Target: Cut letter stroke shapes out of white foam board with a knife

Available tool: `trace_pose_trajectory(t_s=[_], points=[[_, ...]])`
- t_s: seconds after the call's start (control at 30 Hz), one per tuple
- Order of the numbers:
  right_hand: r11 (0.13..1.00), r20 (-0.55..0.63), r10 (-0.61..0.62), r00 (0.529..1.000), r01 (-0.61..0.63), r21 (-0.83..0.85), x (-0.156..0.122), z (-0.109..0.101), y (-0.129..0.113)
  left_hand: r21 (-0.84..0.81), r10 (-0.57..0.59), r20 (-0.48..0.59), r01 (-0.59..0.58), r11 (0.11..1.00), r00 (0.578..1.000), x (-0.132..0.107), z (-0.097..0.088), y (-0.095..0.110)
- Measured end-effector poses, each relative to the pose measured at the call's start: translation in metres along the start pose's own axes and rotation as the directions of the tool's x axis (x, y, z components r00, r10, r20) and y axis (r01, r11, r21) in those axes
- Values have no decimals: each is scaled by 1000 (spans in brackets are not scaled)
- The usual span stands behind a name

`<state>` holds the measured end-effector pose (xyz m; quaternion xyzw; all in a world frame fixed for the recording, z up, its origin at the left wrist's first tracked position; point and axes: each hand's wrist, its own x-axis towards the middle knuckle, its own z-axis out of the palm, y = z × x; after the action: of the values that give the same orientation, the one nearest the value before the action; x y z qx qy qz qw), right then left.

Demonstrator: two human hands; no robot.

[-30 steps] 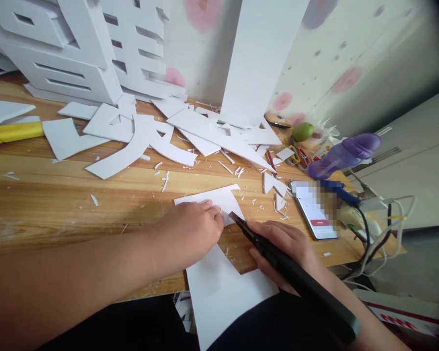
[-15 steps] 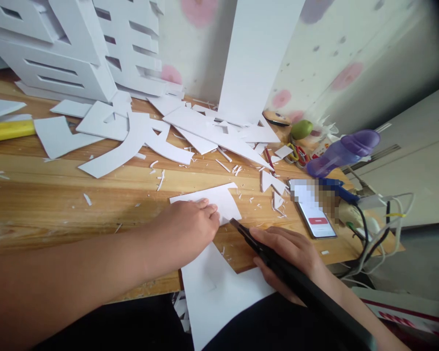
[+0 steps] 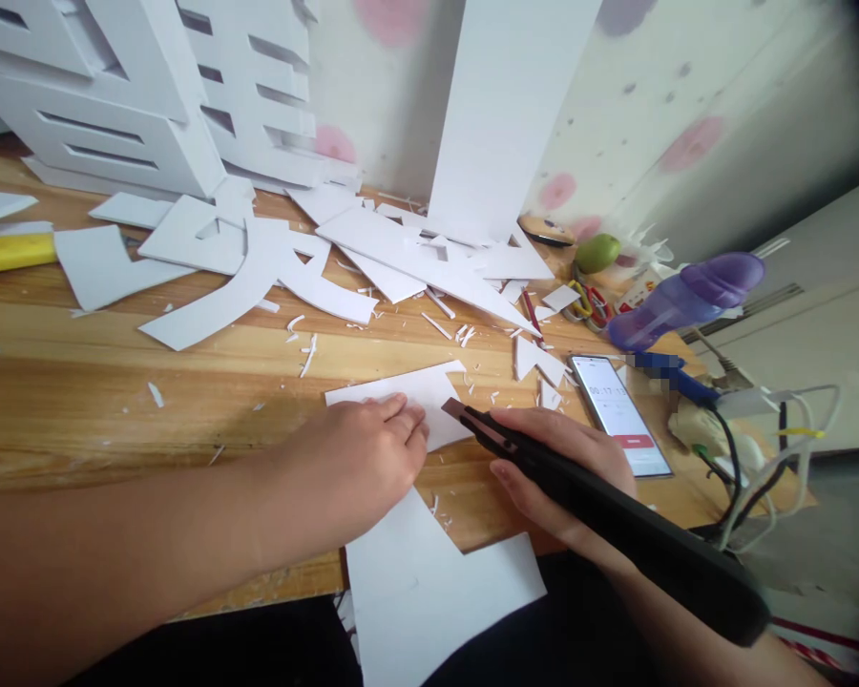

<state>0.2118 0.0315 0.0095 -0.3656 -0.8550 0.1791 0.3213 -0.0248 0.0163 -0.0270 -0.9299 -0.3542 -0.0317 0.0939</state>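
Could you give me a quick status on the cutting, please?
Left hand flat on white sheet. Right hand grips black knife, tip at sheet edge. Scraps, phone nearby.

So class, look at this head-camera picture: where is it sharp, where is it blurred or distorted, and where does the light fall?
Head view: sharp on the left hand, right hand and white sheet; the black knife blurs towards the lens; corners darken and smear, straight edges bow; soft daylight, faint shadows, a sheen on the wooden table.
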Motion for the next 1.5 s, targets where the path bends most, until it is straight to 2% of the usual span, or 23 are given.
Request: trace_pose_trajectory(t_s=[0.23, 0.43, 0.6, 0.83, 1.3, 1.5], points=[[999, 2, -44, 999, 44, 16, 9, 12, -1, 15, 0, 76, -1, 1000, 997, 2, -5, 0], [996, -16, -89, 996, 88, -30, 10, 14, 0, 27, 15, 39, -16, 1000, 999, 3, -5, -1], [995, -13, -87, 996, 86, -47, 10, 15, 0, 29, 2, 71, -4, 1000, 997, 4, -5, 0], [995, 43, -96, 994, 97, -21, 12, 13, -2, -52, -35, 56, 38, 998, 998, 3, -3, 0], [988, 106, -119, 987, 128, -86, 14, 7, -6, -79, -103, -1, 102, 992, 995, 1, -2, 2], [986, 133, -137, 982, 149, -81, 9, 5, -8, -68, -60, 26, 61, 996, 998, 1, -3, 1]])
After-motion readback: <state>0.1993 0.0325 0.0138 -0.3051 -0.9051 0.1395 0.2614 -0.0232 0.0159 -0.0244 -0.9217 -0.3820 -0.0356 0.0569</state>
